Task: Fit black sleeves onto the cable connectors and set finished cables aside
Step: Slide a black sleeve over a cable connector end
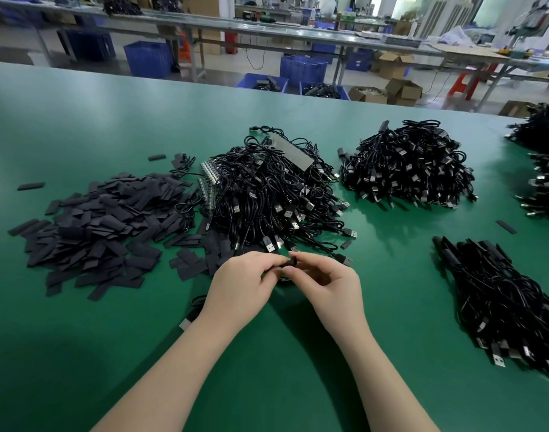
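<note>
My left hand [245, 282] and my right hand [329, 280] meet fingertip to fingertip over the green table [80, 353], pinching a small black sleeve [291, 263] and a cable end between them; the connector itself is mostly hidden by my fingers. The cable's other end [193, 310] trails under my left wrist. A flat heap of black sleeves [101, 229] lies to the left. Just beyond my hands sits a tangled pile of black USB cables [273, 194]. A stack of cables [500, 300] lies to the right.
Another cable pile [407, 165] sits at the back right, with more piles [544, 169] at the table's right edge. Loose sleeves [506, 227] lie scattered. Beyond the table stand blue crates [148, 59], cardboard boxes [402, 92] and long workbenches.
</note>
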Available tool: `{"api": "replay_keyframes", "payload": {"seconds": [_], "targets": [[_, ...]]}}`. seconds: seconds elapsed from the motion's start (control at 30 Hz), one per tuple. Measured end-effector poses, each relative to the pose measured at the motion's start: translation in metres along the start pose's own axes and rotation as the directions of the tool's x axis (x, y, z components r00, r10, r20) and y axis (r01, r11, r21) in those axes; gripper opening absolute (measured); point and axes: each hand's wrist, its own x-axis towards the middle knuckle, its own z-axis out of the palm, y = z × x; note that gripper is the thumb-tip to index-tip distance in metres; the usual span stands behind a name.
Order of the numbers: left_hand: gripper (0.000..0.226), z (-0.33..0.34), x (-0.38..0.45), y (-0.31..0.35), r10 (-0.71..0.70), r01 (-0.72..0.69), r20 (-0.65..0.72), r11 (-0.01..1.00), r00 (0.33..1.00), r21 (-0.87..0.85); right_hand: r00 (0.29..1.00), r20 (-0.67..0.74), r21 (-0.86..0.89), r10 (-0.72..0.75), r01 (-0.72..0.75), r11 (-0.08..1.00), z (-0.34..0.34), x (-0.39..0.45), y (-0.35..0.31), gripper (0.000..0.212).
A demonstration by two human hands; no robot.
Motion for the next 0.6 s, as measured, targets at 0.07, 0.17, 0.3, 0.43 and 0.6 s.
{"api": "replay_keyframes", "payload": {"seconds": [0.07, 0.17, 0.3, 0.43, 0.6], "targets": [[0.023, -0.0008, -0.0015, 0.0007, 0.071, -0.073, -0.061, 0.997, 0.996, -0.033, 1.0, 0.003, 0.006, 0.004, -0.004, 1.0, -0.0015, -0.0001, -0.0004, 0.033], [0.024, 0.0016, -0.0043, 0.0035, 0.087, -0.093, -0.049, 0.986, 0.995, -0.14, 0.999, -0.03, 0.015, 0.011, -0.01, 1.0, -0.004, 0.0007, -0.0003, 0.031], [0.019, 0.0058, -0.0035, 0.0037, 0.072, -0.085, -0.06, 0.964, 0.996, -0.253, 0.996, -0.077, 0.071, 0.052, -0.046, 0.996, -0.0066, 0.0026, -0.0002, 0.021], [0.02, 0.0074, -0.003, 0.0013, 0.051, -0.073, -0.092, 0.964, 0.994, -0.254, 0.999, -0.003, 0.034, 0.049, -0.049, 0.998, -0.0034, -0.0002, 0.0016, 0.026], [0.029, 0.0071, -0.0038, -0.0001, 0.131, -0.145, -0.119, 0.983, 0.984, -0.116, 0.993, -0.1, 0.052, 0.06, -0.055, 0.997, -0.0052, 0.0044, 0.0056, 0.015]]}}
